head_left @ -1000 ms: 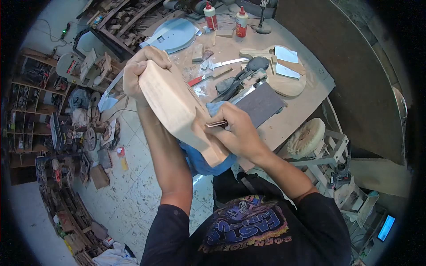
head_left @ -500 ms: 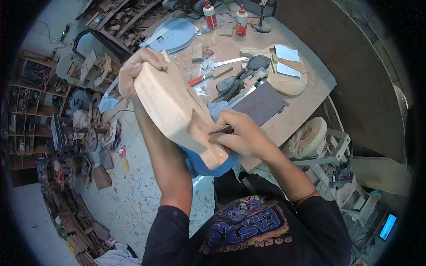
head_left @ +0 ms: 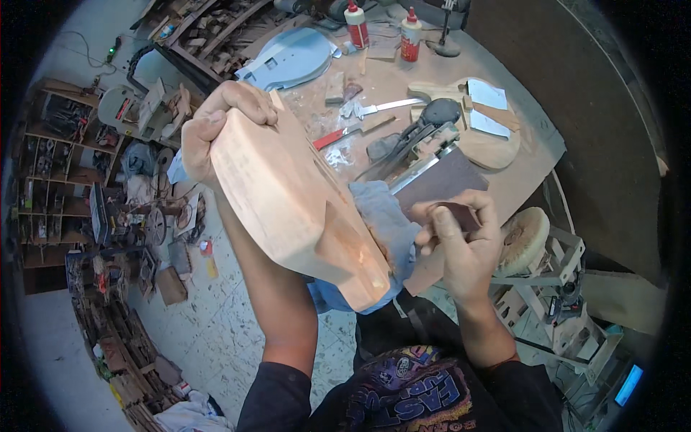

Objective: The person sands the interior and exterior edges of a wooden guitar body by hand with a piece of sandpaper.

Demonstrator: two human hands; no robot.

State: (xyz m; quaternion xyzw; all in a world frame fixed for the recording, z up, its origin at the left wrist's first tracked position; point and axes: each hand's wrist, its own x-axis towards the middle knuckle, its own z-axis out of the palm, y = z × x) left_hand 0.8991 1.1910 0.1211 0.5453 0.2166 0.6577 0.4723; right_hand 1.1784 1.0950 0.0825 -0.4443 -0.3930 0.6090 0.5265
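Observation:
A pale wooden guitar body (head_left: 277, 194) is tilted up on its edge, with a blue cloth (head_left: 385, 219) beneath and behind its lower end. My left hand (head_left: 229, 122) grips the upper end, fingers curled over the rim. My right hand (head_left: 464, 248) is raised off the wood, to the right of the body's curved cutaway. Pinched between its thumb and fingers is a folded piece of brown sandpaper (head_left: 461, 216). Behind that hand, on the workbench (head_left: 529, 169), lies a belt sander (head_left: 439, 162) with its dark belt showing.
A red-handled tool (head_left: 337, 138) and a knife-like blade (head_left: 392, 106) lie beyond the guitar body. Two glue bottles (head_left: 410, 36) stand at the back. Another guitar-shaped wooden piece (head_left: 489, 147) rests at the right. A round buffing wheel (head_left: 524, 241) sits beside the bench.
My right hand has drawn away from the cutaway to the right, turning upward with the sandpaper still in it. The guitar body's lower end has shifted slightly down and right.

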